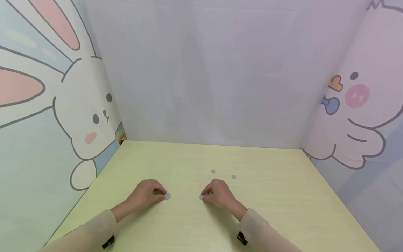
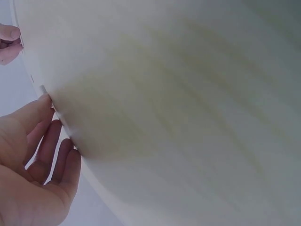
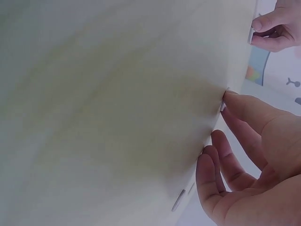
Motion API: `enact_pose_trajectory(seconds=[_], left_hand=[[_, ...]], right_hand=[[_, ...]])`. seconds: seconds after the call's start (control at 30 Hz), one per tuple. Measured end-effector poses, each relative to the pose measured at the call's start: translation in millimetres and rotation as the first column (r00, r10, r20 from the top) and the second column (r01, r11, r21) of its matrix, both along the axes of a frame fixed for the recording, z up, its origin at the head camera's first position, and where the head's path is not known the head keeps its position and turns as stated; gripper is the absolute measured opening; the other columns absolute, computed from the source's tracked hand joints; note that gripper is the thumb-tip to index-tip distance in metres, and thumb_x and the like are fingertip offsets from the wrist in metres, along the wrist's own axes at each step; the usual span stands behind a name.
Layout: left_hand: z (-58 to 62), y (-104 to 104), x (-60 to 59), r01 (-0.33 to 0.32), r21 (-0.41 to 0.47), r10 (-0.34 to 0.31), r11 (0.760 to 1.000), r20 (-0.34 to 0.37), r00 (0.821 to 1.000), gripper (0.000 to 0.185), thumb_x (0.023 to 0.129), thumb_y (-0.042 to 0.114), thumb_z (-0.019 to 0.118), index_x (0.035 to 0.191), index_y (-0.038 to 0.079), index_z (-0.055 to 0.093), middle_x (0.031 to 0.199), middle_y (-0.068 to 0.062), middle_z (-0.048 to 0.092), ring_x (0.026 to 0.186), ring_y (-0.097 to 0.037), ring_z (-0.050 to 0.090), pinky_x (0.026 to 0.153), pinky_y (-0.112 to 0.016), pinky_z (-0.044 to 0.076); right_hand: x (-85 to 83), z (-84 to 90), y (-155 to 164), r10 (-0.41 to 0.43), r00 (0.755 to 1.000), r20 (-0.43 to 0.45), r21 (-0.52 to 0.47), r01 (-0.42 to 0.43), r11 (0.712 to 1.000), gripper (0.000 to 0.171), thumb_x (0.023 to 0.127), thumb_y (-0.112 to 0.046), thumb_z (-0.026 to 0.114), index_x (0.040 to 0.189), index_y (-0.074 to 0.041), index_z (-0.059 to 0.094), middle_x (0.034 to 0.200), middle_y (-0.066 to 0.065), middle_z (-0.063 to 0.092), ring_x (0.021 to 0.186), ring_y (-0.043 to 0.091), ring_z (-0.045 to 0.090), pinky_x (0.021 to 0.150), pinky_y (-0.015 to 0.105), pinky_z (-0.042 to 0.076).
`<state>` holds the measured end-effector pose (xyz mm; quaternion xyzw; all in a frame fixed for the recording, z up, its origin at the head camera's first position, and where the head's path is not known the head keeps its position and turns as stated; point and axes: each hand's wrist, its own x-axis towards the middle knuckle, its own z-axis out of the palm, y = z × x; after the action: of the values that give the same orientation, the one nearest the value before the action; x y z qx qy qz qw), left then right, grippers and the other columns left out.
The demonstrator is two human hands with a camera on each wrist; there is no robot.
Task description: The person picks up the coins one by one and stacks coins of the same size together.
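Two hands rest on a pale yellow-green table [image 1: 189, 227]. My left hand [image 1: 148, 194] is curled, its fingertips pinching the edge of a small grey disc [image 1: 167, 196] that lies flat on the table. In the left wrist view the index fingertip [image 2: 44, 100] meets that disc [image 2: 43, 89]. My right hand [image 1: 218, 194] is curled the same way on a second grey disc [image 1: 201, 197]. The right wrist view shows its index fingertip [image 3: 230, 98] on this disc [image 3: 223, 106]. The two hands lie about a hand's width apart.
Two more grey discs lie just beyond the right hand, one [image 1: 213, 171] to the left of the other [image 1: 233, 176]. Cartoon-printed panels wall the table on the left [image 1: 63, 115], back and right [image 1: 355, 115]. Both forearms wear beige sleeves.
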<state>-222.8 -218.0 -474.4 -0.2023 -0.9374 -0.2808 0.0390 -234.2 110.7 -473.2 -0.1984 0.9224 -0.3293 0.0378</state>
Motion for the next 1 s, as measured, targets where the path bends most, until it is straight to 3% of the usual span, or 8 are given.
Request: enact_pose_trajectory(seconds=[1.0], left_hand=[[-0.2,-2,-0.5,0.017,0.011,-0.017,1.000,0.000,1.000,0.008,0.088,0.025,0.089,0.095,0.025,0.084,0.093,0.017,0.074,0.090,-0.009,0.067,0.085,-0.032,0.054]], right_hand=[[13.2,1.6,15,-0.007,1.000,0.000,-0.029,0.007,1.000,0.006,0.086,-0.015,0.089,0.090,-0.012,0.085,0.088,-0.001,0.064,0.080,0.012,0.054,0.068,0.026,0.048]])
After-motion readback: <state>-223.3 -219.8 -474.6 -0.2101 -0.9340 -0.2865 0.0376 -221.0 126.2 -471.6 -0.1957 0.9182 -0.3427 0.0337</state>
